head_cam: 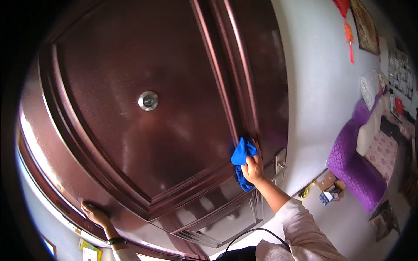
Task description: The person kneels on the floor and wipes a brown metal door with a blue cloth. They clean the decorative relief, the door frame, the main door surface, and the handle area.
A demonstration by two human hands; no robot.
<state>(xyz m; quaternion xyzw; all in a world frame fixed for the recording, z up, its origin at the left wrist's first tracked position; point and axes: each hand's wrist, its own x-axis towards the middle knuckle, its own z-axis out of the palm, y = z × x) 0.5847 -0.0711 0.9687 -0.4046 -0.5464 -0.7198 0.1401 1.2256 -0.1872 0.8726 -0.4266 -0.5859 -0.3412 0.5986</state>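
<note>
A glossy dark red-brown panelled door point(183, 130) fills most of the head view, with a round metal peephole point(148, 101) in its upper panel. My right hand point(253, 166) holds a blue cloth point(243, 155) against the moulding near the lower right corner of that panel. To the right of this hand is the metal door handle point(280, 165). Low on the left, my left hand point(93, 213) rests at the door's edge, fingers curled; whether they grip the edge is not clear. Its wrist bears a dark band.
Right of the door stands a pale wall point(310, 98). Farther right is a sofa with a purple cover point(346, 156). On the floor between them lie an opened cardboard box point(328, 182) and small items. A red tasselled ornament point(348, 32) and a framed picture point(365, 27) hang above.
</note>
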